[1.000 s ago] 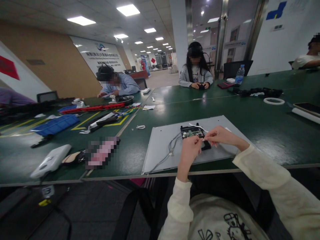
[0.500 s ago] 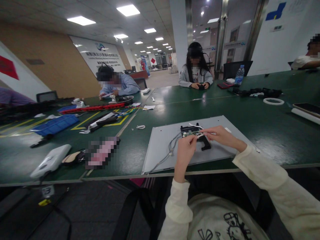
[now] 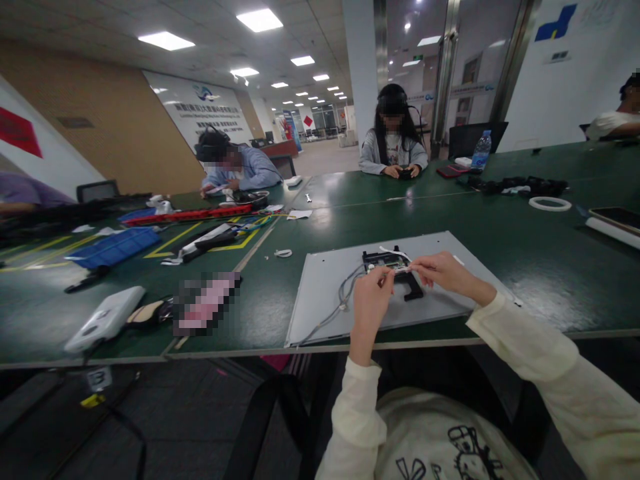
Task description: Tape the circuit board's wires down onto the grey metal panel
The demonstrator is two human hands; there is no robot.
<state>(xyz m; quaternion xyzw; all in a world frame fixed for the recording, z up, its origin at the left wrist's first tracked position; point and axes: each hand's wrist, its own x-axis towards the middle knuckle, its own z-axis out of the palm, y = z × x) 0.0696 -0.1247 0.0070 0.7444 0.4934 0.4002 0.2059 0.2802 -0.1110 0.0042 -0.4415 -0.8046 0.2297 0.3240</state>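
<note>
A grey metal panel (image 3: 320,300) lies flat on the green table (image 3: 525,253) in front of me. A small circuit board (image 3: 379,262) with a black bracket (image 3: 411,289) sits on it, and grey wires (image 3: 345,293) trail off to the left. My left hand (image 3: 373,297) and my right hand (image 3: 437,272) are raised just above the board. Both pinch the ends of a thin white strip (image 3: 401,269) stretched between them.
Left of the panel lie a white device (image 3: 103,320), a blue tray (image 3: 115,247), a red bar (image 3: 187,215) and cables. A tape ring (image 3: 550,203), a phone (image 3: 615,215) and a water bottle (image 3: 481,150) are to the right. Other people sit along the far side.
My hands have drawn slightly apart, and the white strip now shows stretched between them. The black bracket, covered by my hands a second ago, is uncovered.
</note>
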